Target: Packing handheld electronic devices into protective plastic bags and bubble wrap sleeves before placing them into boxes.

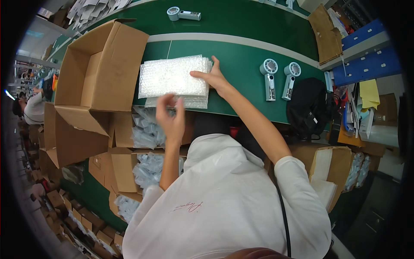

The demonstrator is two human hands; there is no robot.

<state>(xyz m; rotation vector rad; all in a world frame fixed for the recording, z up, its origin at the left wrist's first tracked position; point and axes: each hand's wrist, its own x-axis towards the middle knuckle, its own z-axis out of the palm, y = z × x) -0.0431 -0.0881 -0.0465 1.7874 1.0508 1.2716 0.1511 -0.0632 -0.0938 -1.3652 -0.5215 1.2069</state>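
Observation:
A stack of clear bubble wrap bags [172,77] lies on the green workbench in front of me, its lower sheets sticking out toward me. My right hand [214,78] holds the stack at its right edge, the thumb across the top sheet and the index finger pointing away past the edge. Just off the near edge of the stack is my left hand [170,117], slightly blurred. Its fingers are bent but apart, and I see nothing between them.
An open cardboard box [116,69] stands left of the stack. Two handheld fans [270,80] [290,81] lie at right beside a black bag [307,110]; another fan [184,14] lies farther back. Boxes of plastic-wrapped items [148,170] sit below the bench edge.

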